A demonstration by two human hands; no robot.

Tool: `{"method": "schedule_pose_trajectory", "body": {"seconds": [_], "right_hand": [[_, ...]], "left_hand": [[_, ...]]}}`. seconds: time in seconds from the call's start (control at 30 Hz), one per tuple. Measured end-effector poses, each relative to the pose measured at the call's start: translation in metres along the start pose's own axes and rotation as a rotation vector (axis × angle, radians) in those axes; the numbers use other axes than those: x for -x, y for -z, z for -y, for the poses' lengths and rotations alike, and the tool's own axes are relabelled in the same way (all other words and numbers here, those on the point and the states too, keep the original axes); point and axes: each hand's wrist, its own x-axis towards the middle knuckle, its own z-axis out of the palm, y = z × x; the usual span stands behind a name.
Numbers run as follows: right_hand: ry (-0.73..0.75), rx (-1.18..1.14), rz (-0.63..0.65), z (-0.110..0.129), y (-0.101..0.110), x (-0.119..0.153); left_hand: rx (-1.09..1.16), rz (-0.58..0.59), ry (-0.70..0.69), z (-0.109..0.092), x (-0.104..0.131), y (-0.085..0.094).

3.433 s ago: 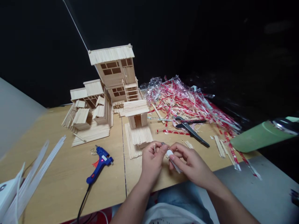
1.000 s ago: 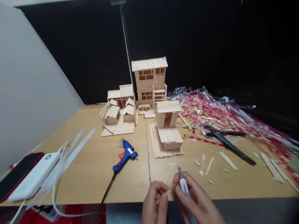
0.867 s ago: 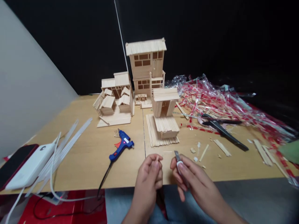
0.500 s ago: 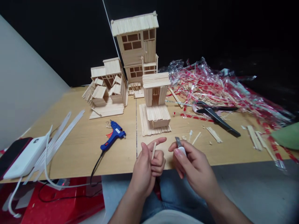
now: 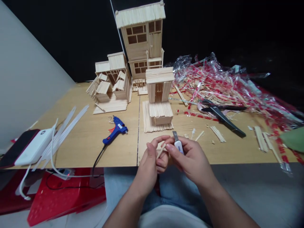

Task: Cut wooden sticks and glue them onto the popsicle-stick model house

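Observation:
Close to the table's front edge, my left hand (image 5: 149, 163) is closed around a short wooden stick (image 5: 161, 150). My right hand (image 5: 190, 156) grips a utility knife (image 5: 178, 145) with a white handle, its blade pointing up and away from me. The right fingertips meet the upper end of the stick, so the two hands touch. Just beyond them stands a small stick-built house model (image 5: 158, 104) on a slatted base. A blue glue gun (image 5: 115, 129) lies on the table to the left.
A taller stick house (image 5: 140, 38) and a low stick courtyard model (image 5: 110, 88) stand at the back. Plastic wrappers (image 5: 213, 79) pile up at right, near black-handled scissors (image 5: 220, 117). Glue sticks (image 5: 64, 133) and a white power bank (image 5: 35, 145) lie left.
My right hand has moved left to meet my left hand, and its fingertips now touch the stick. The stick has tilted further over to the right. The view has shifted slightly.

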Motion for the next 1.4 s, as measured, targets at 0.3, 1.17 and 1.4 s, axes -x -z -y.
{"method": "schedule_pose_trajectory", "body": {"seconds": [0.3, 1.17, 1.4], "right_hand": [[-0.041, -0.218, -0.029, -0.011, -0.010, 0.002], [-0.053, 1.453, -0.143, 0.004, 0.241, -0.067], [-0.071, 1.539, 0.079, 0.013, 0.266, -0.088]], "left_hand": [[-0.036, -0.005, -0.002, -0.004, 0.010, 0.010], [-0.512, -0.231, 0.047, 0.000, 0.010, 0.041], [-0.445, -0.201, 0.052, 0.001, 0.012, 0.040]]}}
